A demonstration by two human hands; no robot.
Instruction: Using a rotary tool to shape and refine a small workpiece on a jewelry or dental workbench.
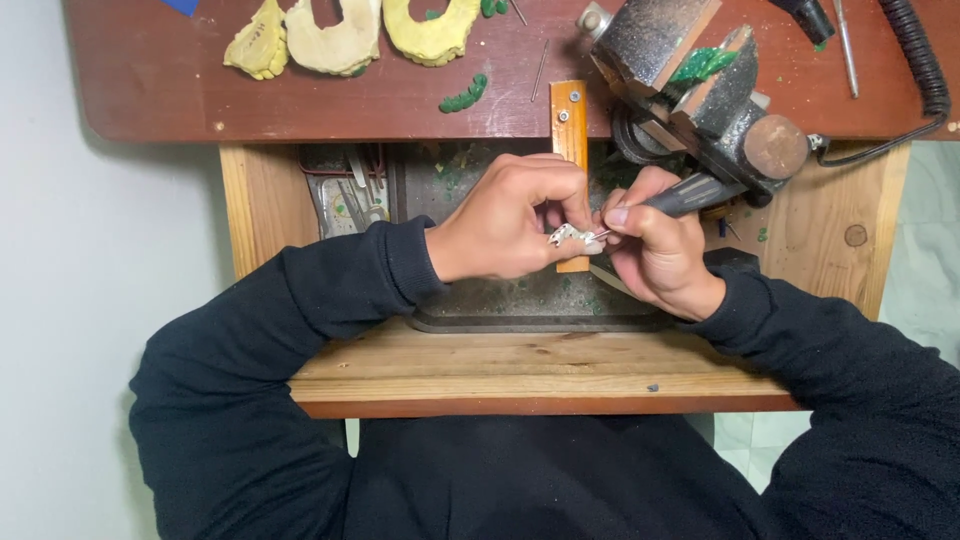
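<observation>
Silvery dental metalwork [570, 235] sits pinched in our left hand [510, 220], its grip closed to steady it, just right of which our right hand [655, 250] grips a dark handpiece [690, 195] tight, pen-style, tip touching it.

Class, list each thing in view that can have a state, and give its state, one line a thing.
Left hand: shut on metal piece.
Right hand: shut on handpiece, tip at the piece.
Drawer: pulled out.
Dental casts: lying loose on benchtop.
Vise: holding green wax.
</observation>
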